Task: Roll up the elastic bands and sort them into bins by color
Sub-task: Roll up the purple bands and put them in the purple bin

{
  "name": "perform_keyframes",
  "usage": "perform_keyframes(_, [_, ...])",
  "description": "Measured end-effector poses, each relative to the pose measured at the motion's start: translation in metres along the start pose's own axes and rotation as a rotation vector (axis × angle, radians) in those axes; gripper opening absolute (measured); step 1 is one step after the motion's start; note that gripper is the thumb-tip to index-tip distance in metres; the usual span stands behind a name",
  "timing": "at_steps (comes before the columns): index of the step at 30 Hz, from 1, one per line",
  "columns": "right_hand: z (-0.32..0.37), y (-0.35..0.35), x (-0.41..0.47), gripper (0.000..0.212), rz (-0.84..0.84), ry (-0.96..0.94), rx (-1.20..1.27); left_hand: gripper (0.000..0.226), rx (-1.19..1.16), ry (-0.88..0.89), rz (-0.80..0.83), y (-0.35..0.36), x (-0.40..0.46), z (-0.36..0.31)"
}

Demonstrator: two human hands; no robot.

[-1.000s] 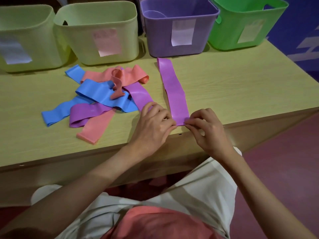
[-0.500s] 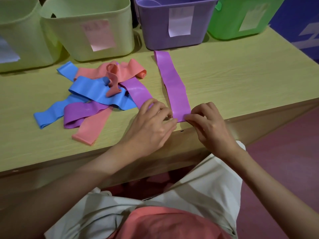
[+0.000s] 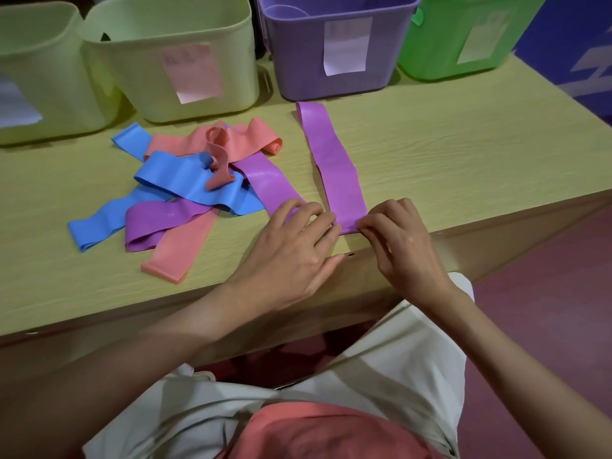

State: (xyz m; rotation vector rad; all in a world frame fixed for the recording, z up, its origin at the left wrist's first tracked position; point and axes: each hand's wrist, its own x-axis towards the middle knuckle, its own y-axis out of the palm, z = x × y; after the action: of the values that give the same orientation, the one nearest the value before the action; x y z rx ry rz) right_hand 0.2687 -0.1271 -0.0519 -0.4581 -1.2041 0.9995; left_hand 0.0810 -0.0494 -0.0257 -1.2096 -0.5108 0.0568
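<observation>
A long purple elastic band [image 3: 334,164] lies flat on the table, running from the purple bin [image 3: 337,51] toward me. My left hand [image 3: 291,253] and my right hand [image 3: 404,246] pinch its near end from either side, fingertips on the band's edge. To the left lies a loose pile: blue bands [image 3: 185,183], pink bands [image 3: 238,140] and more purple bands [image 3: 162,223]. One pink band [image 3: 178,253] sticks out toward the table's front.
Two pale yellow-green bins [image 3: 172,61] [image 3: 36,84] stand at the back left, a bright green bin [image 3: 463,34] at the back right; each carries a paper label. The wooden table's front edge [image 3: 463,240] runs just under my hands. My lap is below.
The view shifted slightly. Both hands stay at the near end of the purple band, fingers working its edge; the band has not visibly shortened.
</observation>
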Motion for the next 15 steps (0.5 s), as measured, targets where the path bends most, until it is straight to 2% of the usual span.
perform_keyframes(7, [0.0017,-0.001,-0.0036,0.013,-0.024,-0.039,0.007,0.048,0.006,-0.047,0.085,-0.0036,0.0,-0.0033])
perform_keyframes(15, [0.0006,-0.0028,-0.0022,0.025,0.048,-0.033,0.029,0.048,-0.011,-0.142,0.105,-0.0031,-0.0018,-0.0052])
